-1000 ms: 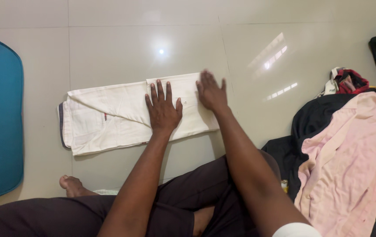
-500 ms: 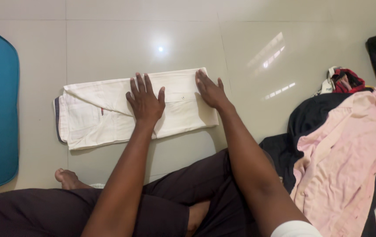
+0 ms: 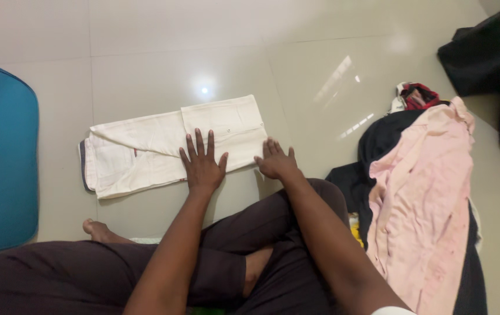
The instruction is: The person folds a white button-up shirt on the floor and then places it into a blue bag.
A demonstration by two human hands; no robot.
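While spread flat, fingers [image 3: 198,146] press trousers [image 3: 168,146].

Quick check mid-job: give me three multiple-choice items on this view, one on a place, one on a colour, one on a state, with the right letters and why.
1. Where does the left hand rest?
A. on the near edge of the white folded garment
B. on the pink shirt
C. on the teal mat

2. What colour is the shirt on top of the clothes pile at the right?
A. green
B. pink
C. white

3. How do the fingers of the right hand stand?
A. clenched in a fist
B. pinching a button
C. spread flat at the garment's near right corner

Answers: 1 A, the palm lies on the white cloth's near edge. 2 B, the top shirt is pale pink. 3 C, the fingers lie open and flat.
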